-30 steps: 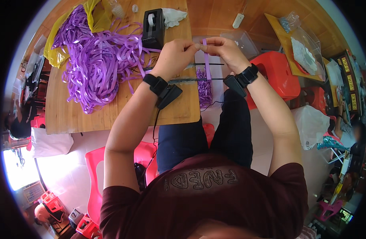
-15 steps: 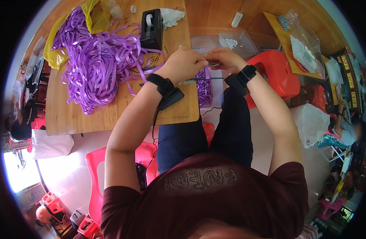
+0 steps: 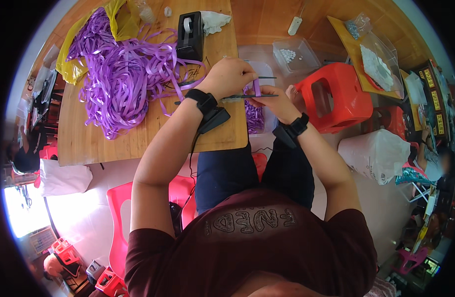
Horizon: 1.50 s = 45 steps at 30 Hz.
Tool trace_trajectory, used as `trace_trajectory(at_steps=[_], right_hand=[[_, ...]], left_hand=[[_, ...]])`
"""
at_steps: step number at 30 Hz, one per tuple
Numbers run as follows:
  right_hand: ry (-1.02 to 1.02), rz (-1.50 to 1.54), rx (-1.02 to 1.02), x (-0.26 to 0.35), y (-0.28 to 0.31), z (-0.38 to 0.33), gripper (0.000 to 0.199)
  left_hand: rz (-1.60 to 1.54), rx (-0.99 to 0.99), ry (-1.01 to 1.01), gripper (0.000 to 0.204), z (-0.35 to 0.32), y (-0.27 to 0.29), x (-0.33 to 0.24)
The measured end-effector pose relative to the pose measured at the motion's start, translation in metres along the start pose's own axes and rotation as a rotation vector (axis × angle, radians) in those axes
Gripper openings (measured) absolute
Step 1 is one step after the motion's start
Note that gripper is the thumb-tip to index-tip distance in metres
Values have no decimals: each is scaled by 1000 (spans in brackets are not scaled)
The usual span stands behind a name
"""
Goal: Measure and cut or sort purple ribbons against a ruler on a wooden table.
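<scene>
Big tangled heap of purple satin ribbon (image 3: 121, 74) and the black desktop tape dispenser (image 3: 190, 35) are sitting on the wooden table top (image 3: 138, 143), unchanged from a second ago. Left hand (image 3: 228, 76) is now dropping lower over the table's right edge, fingers closed on a short folded purple ribbon piece (image 3: 257, 88), so the fold looks formed and being set. Right hand (image 3: 276, 101) is pinching the same piece from below beside a thin dark rod (image 3: 247, 96), above the clear tub of finished purple pieces (image 3: 254, 116).

head view: looking steeply down from above the person's chest, close in
facing: worktop (image 3: 138, 141) lying toward 11 o'clock
</scene>
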State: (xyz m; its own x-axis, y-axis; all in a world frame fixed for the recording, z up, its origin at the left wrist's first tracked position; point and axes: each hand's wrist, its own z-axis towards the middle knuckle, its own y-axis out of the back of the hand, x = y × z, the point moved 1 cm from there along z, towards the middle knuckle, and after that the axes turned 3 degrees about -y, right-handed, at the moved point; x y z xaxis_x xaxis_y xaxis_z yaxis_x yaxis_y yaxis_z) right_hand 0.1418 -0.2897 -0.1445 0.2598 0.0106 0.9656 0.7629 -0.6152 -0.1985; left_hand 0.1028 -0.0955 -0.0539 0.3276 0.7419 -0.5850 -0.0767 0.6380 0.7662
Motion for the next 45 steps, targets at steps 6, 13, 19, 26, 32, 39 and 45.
trace_trajectory(at_steps=[6, 13, 19, 26, 32, 39, 45], right_hand=[[-116, 57, -101, 2, -22, -20, 24], [-90, 112, -239, 4, -30, -26, 20], [-168, 196, -246, 7, -34, -29, 22], [-145, 130, -256, 5, -35, -33, 25], [-120, 217, -230, 15, -42, -41, 24], [-113, 219, -261, 18, -37, -47, 28], [-119, 185, -212, 26, -40, -50, 28]], left_hand=[[-11, 5, 39, 24, -1, 0, -3], [62, 15, 34, 25, -1, -2, -3], [77, 13, -41, 25, -2, -3, 0], [77, 24, -56, 27, -1, -7, 3], [-41, -104, 138, 29, -8, 6, -17], [-297, 370, 516, 34, -16, 26, -45], [-772, 460, 703, 30, -29, 14, -44]])
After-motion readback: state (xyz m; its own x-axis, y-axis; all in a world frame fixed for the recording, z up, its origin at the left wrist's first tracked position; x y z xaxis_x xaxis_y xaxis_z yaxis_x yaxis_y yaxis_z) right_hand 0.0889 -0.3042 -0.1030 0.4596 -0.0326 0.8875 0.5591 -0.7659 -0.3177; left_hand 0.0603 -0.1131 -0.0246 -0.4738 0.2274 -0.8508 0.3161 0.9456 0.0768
